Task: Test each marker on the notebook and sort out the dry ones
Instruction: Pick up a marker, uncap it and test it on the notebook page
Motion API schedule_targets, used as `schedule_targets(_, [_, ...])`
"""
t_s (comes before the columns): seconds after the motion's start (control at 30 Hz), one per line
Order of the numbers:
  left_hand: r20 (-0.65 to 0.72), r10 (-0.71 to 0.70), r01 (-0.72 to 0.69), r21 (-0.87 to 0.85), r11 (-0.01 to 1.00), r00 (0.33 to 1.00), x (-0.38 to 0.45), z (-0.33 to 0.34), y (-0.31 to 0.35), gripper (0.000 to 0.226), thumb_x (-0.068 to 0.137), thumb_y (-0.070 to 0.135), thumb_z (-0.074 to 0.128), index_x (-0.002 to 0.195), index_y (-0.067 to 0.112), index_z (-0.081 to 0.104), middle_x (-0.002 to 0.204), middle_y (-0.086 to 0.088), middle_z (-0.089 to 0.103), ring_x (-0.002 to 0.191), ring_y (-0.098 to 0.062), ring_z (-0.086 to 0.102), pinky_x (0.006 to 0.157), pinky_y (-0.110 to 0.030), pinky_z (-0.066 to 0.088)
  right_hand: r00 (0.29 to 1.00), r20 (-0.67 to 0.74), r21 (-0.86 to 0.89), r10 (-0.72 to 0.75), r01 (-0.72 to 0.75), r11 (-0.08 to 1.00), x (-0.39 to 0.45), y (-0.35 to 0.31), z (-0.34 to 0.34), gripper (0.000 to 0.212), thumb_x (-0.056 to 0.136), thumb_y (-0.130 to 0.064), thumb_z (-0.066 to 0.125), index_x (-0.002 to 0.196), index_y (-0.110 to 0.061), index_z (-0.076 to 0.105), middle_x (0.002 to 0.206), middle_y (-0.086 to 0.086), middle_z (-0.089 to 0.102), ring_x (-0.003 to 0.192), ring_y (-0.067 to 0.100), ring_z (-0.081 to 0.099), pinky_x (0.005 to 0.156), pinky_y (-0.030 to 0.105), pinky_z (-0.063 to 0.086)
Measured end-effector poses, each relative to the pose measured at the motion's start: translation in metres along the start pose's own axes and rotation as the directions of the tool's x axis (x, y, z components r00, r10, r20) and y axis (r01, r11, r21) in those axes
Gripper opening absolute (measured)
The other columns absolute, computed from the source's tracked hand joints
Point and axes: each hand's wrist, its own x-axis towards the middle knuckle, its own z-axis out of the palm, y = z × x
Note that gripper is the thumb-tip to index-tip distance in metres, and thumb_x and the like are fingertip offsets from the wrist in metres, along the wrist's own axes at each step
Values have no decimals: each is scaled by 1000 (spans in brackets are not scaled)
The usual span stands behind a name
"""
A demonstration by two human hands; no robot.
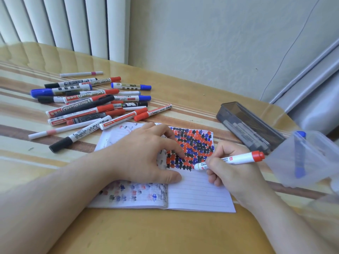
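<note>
Our right hand pinches a red-capped marker, tip on the open notebook at the scribbled patch, while our left hand presses flat on the page, the marker pile lying beyond on the table.

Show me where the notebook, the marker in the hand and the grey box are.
notebook [200,195], head view, blank lined right page.
marker [238,159], head view, white barrel.
grey box [222,114], head view, near wall.
</note>
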Motion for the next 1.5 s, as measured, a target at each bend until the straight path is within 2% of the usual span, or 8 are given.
schedule_targets(0.13, [8, -6, 6, 7, 1000, 1000, 1, 0, 1, 61, 67, 83, 55, 123, 58, 59, 122, 22, 40, 116, -6, 37, 103, -33, 38, 1000, 3, -96, -9, 10, 995, 0, 1, 0, 13, 72, -23, 63, 65, -14, 58, 56, 17, 64, 52, 26, 62, 50, 39, 46])
schedule_targets(0.5, [18, -6, 6, 10, 1000, 1000, 1, -2, 1, 60, 68, 82, 57, 123, 59, 58, 123, 22, 40, 116, -6, 36, 102, -32, 37, 1000, 11, -92, -20, 21, 996, 0, 2, 1, 14, 72, -22, 63, 66, -12, 56, 57, 18, 64, 52, 25, 61, 50, 40, 46])
schedule_targets(0.73, [18, -8, 8, -1, 1000, 1000, 0, -2, 1, 59, 68, 82, 57, 122, 60, 58, 124, 23, 39, 118, -5, 36, 103, -32, 37, 1000, -26, 13, 1, 0, 1000, 1, 2, 0, 14, 72, -18, 62, 62, -11, 55, 59, 20, 62, 50, 21, 60, 47, 31, 44])
schedule_targets(0.97, [24, -8, 8, 6, 1000, 1000, 1, -2, 0, 58, 70, 82, 59, 123, 60, 57, 125, 22, 40, 118, -6, 36, 103, -34, 38, 1000, 1, 11, -1, 1, 1000, 0, 2, -1, 17, 74, -18, 63, 62, -10, 53, 58, 22, 60, 49, 21, 59, 47, 33, 44])
schedule_targets(1.1, [21, -1, 1, 5, 1000, 1000, 1, -2, 0, 57, 71, 81, 60, 123, 60, 57, 125, 22, 40, 118, -6, 37, 103, -34, 38, 999, -42, 52, 9, -7, 999, 3, 7, -3, 33, 88, -3, 66, 60, -15, 54, 57, 13, 63, 50, 21, 59, 47, 29, 44])
schedule_targets(1.27, [26, -1, 1, 3, 1000, 1000, 1, -2, 0, 58, 70, 83, 59, 123, 60, 57, 126, 22, 40, 119, -6, 36, 104, -35, 38, 1000, -12, 23, 5, -5, 1000, 3, 7, -2, 28, 85, -7, 66, 61, -12, 53, 57, 18, 61, 49, 20, 59, 47, 32, 42])
schedule_targets(1.4, [31, 0, 0, 0, 1000, 1000, 1, -3, 0, 56, 71, 82, 59, 123, 61, 56, 126, 22, 39, 120, -6, 35, 104, -35, 38, 999, 5, 332, 32, -32, 943, 6, 2, -9, 27, 77, -11, 53, 51, -17, 47, 62, 16, 55, 59, 26, 47, 54, 34, 33])
schedule_targets(1.5, [22, 7, -7, -1, 1000, 1000, 1, -2, 0, 56, 71, 82, 60, 123, 61, 57, 124, 23, 40, 118, -5, 36, 103, -35, 39, 980, -36, 672, 195, -121, 731, 13, -6, -20, 35, 95, -9, 51, 62, -18, 52, 68, 12, 60, 64, 28, 56, 60, 35, 48])
